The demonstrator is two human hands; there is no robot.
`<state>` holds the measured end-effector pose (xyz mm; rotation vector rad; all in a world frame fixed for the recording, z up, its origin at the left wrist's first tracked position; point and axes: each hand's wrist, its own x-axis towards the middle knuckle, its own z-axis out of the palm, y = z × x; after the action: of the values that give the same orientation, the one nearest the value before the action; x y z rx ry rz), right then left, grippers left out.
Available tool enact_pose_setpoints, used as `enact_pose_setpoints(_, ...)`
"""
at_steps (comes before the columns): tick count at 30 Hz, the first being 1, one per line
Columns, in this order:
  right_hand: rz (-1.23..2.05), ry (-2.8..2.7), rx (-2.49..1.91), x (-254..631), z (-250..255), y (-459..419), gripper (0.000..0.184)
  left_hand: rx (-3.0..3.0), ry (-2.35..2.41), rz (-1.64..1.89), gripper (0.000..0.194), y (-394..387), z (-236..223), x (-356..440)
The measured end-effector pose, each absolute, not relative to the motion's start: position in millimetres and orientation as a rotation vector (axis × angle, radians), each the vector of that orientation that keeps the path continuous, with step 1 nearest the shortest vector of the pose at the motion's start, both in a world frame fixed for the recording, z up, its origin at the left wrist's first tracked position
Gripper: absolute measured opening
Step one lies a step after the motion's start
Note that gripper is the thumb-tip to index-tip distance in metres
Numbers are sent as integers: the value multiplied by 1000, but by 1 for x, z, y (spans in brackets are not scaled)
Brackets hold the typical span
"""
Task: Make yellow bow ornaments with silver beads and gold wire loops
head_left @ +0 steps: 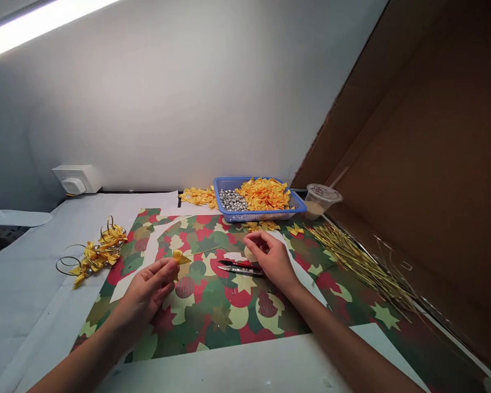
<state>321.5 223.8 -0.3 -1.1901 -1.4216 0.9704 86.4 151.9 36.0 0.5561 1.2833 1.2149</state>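
Note:
My left hand (pixel 150 284) pinches a small yellow ribbon bow (pixel 180 257) over the patterned red and green paper (pixel 225 311). My right hand (pixel 272 256) rests on the paper just past a pair of black thread snips (pixel 237 267), fingers curled in a pinch; what they hold is too small to make out. A thin wire seems to run from the bow towards the right hand.
A blue basket (pixel 298 204) at the back holds silver beads (pixel 232 200) and yellow bows (pixel 264 193). More bows (pixel 198 196) lie left of it. A plastic cup (pixel 319 200), gold wires (pixel 360 262), finished bow rings (pixel 96 254), a wall socket (pixel 77 179) and a cardboard wall (pixel 425 164) surround.

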Motion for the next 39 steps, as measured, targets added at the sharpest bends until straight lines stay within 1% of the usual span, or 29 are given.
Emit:
enact_pose_setpoints(6, 913, -1697, -1211, 326, -4, 229, 27, 541, 1269, 1232, 45, 154, 39, 88)
enact_pose_setpoints(13, 1046, -2032, -1023, 329, 1, 225, 16, 522, 1249, 1256, 47, 152, 43, 94)
enact_pose_setpoints(17, 1107, -2102, -1008, 338, 2, 229, 16, 535, 1243, 1255, 47, 150, 43, 93)
enact_pose_setpoints(19, 1160, -2121, -1012, 344, 2, 231, 19, 582, 1241, 1235, 42, 148, 39, 92)
enact_pose_setpoints(21, 1207, -2131, -1018, 349, 3, 234, 23, 816, 1265, 1176, 31, 145, 32, 90)
enact_pose_setpoints(24, 1173, -2112, -1055, 350, 1, 235, 27, 1594, 1256, 1059, 13, 139, 18, 89)
enact_pose_setpoints(26, 1090, -2090, -1084, 346, -1, 233, 25, 2136, 1127, 1021, 15, 136, 10, 90)
enact_pose_setpoints(28, 997, -2081, -1094, 339, -2, 230, 22, 2464, 1016, 968, 19, 134, 6, 93)
enact_pose_setpoints(31, 894, -2116, -1040, 321, 3, 224, 15, 2619, 981, 951, 12, 131, 10, 96)
enact_pose_setpoints(35, 873, -2298, -820, 281, 23, 221, 4, 2663, 991, 1083, 9, 125, 17, 97)
enact_pose_setpoints(39, 909, -2521, -585, 229, 38, 230, 6, 2712, 948, 1202, 13, 124, 16, 92)
